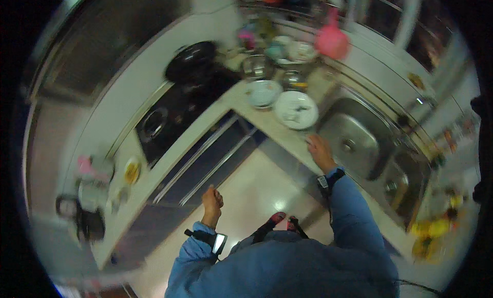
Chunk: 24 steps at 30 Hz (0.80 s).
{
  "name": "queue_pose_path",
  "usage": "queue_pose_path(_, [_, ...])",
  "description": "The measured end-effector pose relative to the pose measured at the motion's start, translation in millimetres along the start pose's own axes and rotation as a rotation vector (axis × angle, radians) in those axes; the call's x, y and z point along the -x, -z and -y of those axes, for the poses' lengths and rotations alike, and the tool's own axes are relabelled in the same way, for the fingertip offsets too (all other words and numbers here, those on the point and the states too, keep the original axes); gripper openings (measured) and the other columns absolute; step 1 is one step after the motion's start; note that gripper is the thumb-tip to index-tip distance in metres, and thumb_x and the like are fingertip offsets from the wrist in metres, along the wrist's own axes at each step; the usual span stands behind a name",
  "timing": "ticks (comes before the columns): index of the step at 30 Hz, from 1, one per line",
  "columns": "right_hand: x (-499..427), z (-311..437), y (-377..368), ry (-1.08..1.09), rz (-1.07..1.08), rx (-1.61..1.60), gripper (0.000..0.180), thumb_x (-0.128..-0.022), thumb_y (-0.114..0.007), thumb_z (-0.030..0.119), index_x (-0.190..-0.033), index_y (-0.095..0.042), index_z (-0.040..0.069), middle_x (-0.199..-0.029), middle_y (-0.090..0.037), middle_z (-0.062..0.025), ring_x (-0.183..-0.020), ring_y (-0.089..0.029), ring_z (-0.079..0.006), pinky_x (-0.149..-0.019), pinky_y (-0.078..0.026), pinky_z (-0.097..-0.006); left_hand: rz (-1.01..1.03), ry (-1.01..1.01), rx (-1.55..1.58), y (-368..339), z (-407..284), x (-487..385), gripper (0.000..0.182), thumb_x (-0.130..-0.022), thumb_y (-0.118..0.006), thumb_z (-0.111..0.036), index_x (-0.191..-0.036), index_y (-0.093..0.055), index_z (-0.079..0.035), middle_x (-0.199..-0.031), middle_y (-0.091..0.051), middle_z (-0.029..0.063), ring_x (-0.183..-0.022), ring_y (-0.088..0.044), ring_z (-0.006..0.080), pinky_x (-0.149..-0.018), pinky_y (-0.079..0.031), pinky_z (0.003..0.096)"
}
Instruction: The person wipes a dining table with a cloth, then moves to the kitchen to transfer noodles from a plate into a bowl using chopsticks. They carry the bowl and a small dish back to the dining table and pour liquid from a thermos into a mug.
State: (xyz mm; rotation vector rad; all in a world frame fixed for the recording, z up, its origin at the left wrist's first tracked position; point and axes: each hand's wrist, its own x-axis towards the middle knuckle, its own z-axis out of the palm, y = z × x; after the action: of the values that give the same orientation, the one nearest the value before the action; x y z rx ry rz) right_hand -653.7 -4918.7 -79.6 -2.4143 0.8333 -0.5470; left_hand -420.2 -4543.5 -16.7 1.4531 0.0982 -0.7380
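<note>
My right hand (321, 153) is over the counter edge, just below a white plate (296, 110) and left of a stainless steel sink (348, 138). Its fingers are bent and blurred; whether they touch the counter or hold anything does not show. My left hand (212, 205) hangs in front of the lower cabinets above the floor, its fingers curled together with nothing visible in them. A second, light-coloured plate (264, 93) lies beside the white plate, and metal pots (257, 66) stand behind them.
A black wok (191, 62) stands on the black gas hob (154, 122) at the left. Stacked bowls (294, 51) and a hanging pink utensil (332, 41) are at the back. Yellow items (430, 228) lie at the right counter end. A yellow item on a dish (132, 172) sits left.
</note>
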Motion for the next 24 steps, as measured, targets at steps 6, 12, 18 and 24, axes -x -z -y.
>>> queue_pose_path(6, [18, 1, -34, 0.243, -0.125, 0.304, 0.052, -0.078, -0.061, 0.016, -0.127, -0.047, 0.009, -0.132, -0.042, -0.0152, -0.122, -0.037, -0.0328, -0.102, -0.025, -0.046, -0.336, -0.036, 0.171, 106, 0, 61, 0.043, -0.091, -0.046, -0.036, -0.055, -0.036, -0.015, -0.046, -0.036, 0.0002, -0.037, -0.031, 0.0115, -0.035, -0.022, 0.0255])
queue_pose_path(12, [18, 16, -23, 0.283, -0.175, 0.197, 0.041, -0.079, -0.055, 0.011, -0.119, -0.05, 0.004, -0.126, -0.046, -0.0164, -0.12, -0.039, -0.0351, -0.1, -0.029, -0.0468, -0.518, -0.107, 0.329, 168, 22, 92, 0.043, -0.091, -0.045, -0.036, -0.055, -0.035, -0.016, -0.044, -0.033, -0.0006, -0.034, -0.028, 0.0124, -0.033, -0.021, 0.0259])
queue_pose_path(18, [34, 57, -28, 0.324, -0.402, 0.055, 0.027, -0.082, -0.048, 0.003, -0.108, -0.053, -0.002, -0.114, -0.052, -0.019, -0.107, -0.05, -0.0359, -0.092, -0.039, -0.0426, -0.542, -0.125, 0.436, 215, 39, 96, 0.044, -0.091, -0.046, -0.039, -0.054, -0.034, -0.018, -0.044, -0.027, -0.0025, -0.034, -0.026, 0.0123, -0.033, -0.018, 0.0271])
queue_pose_path(24, [21, 131, -71, -0.035, -0.229, -0.565, 0.018, -0.087, -0.054, 0.007, -0.104, -0.055, 0.001, -0.1, -0.057, -0.0085, -0.089, -0.056, -0.0178, -0.078, -0.045, -0.0295, -0.483, -0.173, 0.589, 267, 28, 72, 0.044, -0.093, -0.044, -0.037, -0.055, -0.034, -0.017, -0.045, -0.029, -0.0023, -0.034, -0.025, 0.0114, -0.033, -0.017, 0.0252])
